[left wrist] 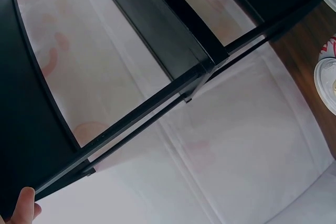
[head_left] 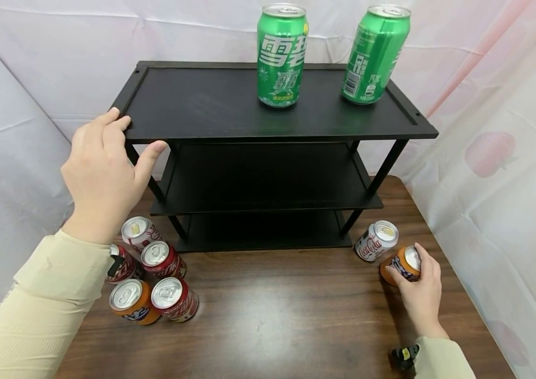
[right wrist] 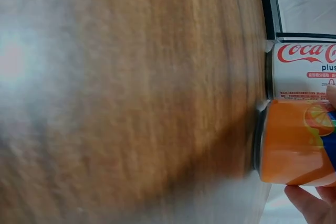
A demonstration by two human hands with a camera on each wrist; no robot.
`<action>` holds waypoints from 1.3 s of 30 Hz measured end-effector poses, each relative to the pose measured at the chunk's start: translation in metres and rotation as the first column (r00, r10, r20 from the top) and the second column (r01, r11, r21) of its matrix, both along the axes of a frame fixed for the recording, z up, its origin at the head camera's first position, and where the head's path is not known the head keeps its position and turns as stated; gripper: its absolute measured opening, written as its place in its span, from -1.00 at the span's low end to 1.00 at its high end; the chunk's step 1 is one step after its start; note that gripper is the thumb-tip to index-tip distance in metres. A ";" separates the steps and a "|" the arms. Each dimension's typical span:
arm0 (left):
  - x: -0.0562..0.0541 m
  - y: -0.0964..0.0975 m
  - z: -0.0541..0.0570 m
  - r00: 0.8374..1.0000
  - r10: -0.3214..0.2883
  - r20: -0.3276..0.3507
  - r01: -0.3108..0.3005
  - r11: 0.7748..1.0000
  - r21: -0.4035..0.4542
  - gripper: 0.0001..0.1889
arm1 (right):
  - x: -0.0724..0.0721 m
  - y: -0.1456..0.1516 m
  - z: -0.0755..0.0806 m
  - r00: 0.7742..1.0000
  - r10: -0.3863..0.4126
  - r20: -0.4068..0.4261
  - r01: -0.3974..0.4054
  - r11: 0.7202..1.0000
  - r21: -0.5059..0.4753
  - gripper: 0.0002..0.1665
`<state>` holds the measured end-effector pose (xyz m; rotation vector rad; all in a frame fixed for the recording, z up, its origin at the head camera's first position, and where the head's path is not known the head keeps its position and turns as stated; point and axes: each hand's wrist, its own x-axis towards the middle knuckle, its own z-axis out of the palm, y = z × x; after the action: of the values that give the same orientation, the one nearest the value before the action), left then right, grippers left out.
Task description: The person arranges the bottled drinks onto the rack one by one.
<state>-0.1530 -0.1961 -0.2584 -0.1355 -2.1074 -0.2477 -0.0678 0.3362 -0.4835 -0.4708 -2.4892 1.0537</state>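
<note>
My right hand (head_left: 421,300) grips an orange Fanta can (head_left: 396,266) around its sides, thumb on one side and fingers on the other. This can stands upright on the table, right beside a white Coca-Cola can (head_left: 374,243); in the right wrist view the orange can (right wrist: 294,145) sits against the white one (right wrist: 299,74). At the top left corner of a black three-tier shelf (head_left: 201,105), my left hand (head_left: 104,168) rests its fingers on the edge, thumb spread out by the front. Its fingertips also show on the shelf edge in the left wrist view.
Two green Sprite cans, one near the middle (head_left: 281,68) and one at the right (head_left: 374,63), stand on the top tier. Left of the shelf, several red, white and orange cans cluster on the wooden table (head_left: 268,305). Pale curtains (head_left: 499,210) surround the table.
</note>
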 end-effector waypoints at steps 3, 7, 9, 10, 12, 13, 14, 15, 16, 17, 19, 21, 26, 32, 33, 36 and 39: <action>0.000 0.000 0.000 1.000 0.003 0.001 -0.003 1.000 0.000 -0.08 | 0.002 -0.002 -0.002 1.000 -0.014 -0.020 0.014 1.000 -0.003 0.04; 0.000 0.000 -0.001 1.000 0.002 -0.005 -0.002 1.000 -0.004 -0.09 | 0.005 -0.005 -0.004 0.999 -0.024 -0.044 0.023 1.000 -0.008 0.06; 0.000 0.000 0.000 1.000 0.001 -0.003 -0.001 1.000 -0.004 -0.09 | 0.007 -0.007 -0.005 0.998 -0.024 -0.055 0.024 1.000 -0.009 0.06; 0.000 0.000 0.000 1.000 0.001 -0.002 -0.001 1.000 -0.003 -0.09 | 0.007 -0.008 -0.005 0.998 -0.026 -0.060 0.025 1.000 -0.005 0.06; 0.000 0.000 0.000 1.000 0.001 0.001 -0.001 1.000 -0.001 -0.09 | 0.009 -0.010 -0.006 0.997 -0.028 -0.075 0.028 1.000 0.000 0.06; 0.000 0.000 0.000 1.000 0.000 0.001 0.000 1.000 0.001 -0.09 | 0.010 -0.011 -0.006 0.996 -0.029 -0.088 0.029 1.000 0.002 0.06; 0.000 0.000 0.000 1.000 -0.001 0.001 0.001 1.000 0.002 -0.09 | 0.011 -0.012 -0.007 0.995 -0.032 -0.099 0.032 0.999 0.004 0.06; 0.000 0.000 0.000 1.000 -0.001 0.003 0.001 1.000 0.003 -0.09 | 0.012 -0.013 -0.008 0.993 -0.036 -0.113 0.037 0.999 0.007 0.06; 0.000 0.000 0.000 1.000 -0.001 0.004 0.001 1.000 0.004 -0.09 | 0.013 -0.013 -0.009 0.991 -0.039 -0.127 0.041 0.999 0.011 0.06; 0.000 0.000 0.000 1.000 -0.002 0.005 0.001 1.000 0.005 -0.09 | 0.013 -0.014 -0.010 0.989 -0.042 -0.141 0.044 0.999 0.013 0.06; 0.000 0.000 0.000 1.000 -0.002 0.008 0.002 1.000 0.006 -0.09 | 0.015 -0.016 -0.012 0.985 -0.046 -0.167 0.051 0.998 0.022 0.06; 0.000 0.000 0.001 1.000 -0.002 0.012 0.002 1.000 0.006 -0.09 | 0.016 -0.017 -0.014 0.981 -0.049 -0.189 0.056 0.998 0.032 0.05; 0.000 0.000 0.001 1.000 -0.002 0.003 0.002 1.000 0.004 -0.09 | 0.016 -0.021 -0.017 0.970 -0.052 -0.237 0.062 0.997 0.036 0.01; 0.000 0.001 0.002 1.000 -0.006 0.003 0.006 1.000 -0.011 -0.08 | 0.016 -0.027 -0.020 0.942 -0.063 -0.331 0.073 0.997 0.019 -0.06; 0.000 0.001 0.002 1.000 -0.006 0.008 0.006 1.000 -0.014 -0.08 | 0.016 -0.028 -0.020 0.936 -0.066 -0.346 0.075 0.997 0.013 -0.07; 0.000 0.001 0.002 1.000 -0.005 0.016 0.006 1.000 -0.017 -0.07 | 0.016 -0.030 -0.022 0.923 -0.071 -0.378 0.077 0.997 0.002 -0.06; 0.001 0.000 0.001 1.000 -0.004 0.020 0.004 1.000 -0.013 -0.07 | 0.015 -0.031 -0.024 0.913 -0.069 -0.401 0.076 0.997 0.000 -0.03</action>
<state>-0.1522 -0.1965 -0.2570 -0.1452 -2.1294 -0.2388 -0.0526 0.3048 -0.5076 -0.3018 -2.0986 0.9872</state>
